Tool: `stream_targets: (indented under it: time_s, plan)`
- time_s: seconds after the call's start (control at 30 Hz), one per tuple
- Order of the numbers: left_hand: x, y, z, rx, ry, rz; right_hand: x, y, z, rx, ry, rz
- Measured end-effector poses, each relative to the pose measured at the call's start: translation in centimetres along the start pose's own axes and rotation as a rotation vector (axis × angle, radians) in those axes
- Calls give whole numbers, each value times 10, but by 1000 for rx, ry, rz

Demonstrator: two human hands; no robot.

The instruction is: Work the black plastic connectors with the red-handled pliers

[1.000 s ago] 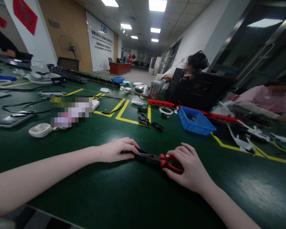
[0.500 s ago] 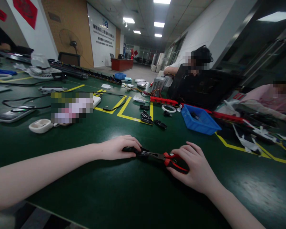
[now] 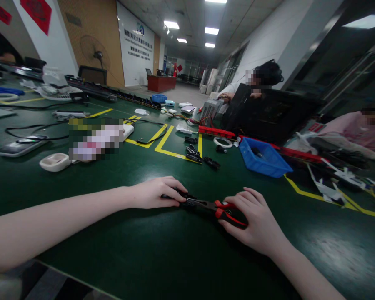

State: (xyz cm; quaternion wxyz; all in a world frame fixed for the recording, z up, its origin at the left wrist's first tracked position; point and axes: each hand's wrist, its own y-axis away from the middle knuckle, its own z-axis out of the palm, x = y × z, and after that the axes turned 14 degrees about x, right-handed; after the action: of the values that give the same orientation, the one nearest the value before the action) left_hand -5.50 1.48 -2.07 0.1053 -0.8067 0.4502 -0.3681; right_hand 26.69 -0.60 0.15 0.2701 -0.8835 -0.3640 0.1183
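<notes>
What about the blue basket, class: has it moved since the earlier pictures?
No: the blue basket keeps its place beside the yellow line on its right; both slid right in the picture together, so only the view shifted.

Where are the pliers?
In the head view, the pliers, right of centre, are in the right hand, tips at the black part by the left hand.

From here, left grip (image 3: pixel 162 193) covers much of the black part (image 3: pixel 191 202); shape unclear. Tips of the pliers (image 3: pixel 211 205) blend into it, bite unreadable. Right grip (image 3: pixel 249 217) hides some handle. Blue bin (image 3: pixel 265 167): dark contents (image 3: pixel 258 153) unidentifiable. Pink-shirted person (image 3: pixel 346 127) cut off at view's right edge.
</notes>
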Motion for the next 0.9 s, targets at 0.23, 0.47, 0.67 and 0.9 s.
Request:
stream_targets:
  time_s: [0.23,0.47,0.67,0.9]
  plan:
    - [0,-1,1,-4,8,-12,-1,2,2,2,-15,11]
    - [0,-1,1,-1,21,-9,-1,2,2,2,-11,11]
    - [1,-1,1,-2,25,-8,-4,0,1,-9,-14,16]
    - [0,-2,1,-18,17,-14,-8,-1,0,-42,-8,41]
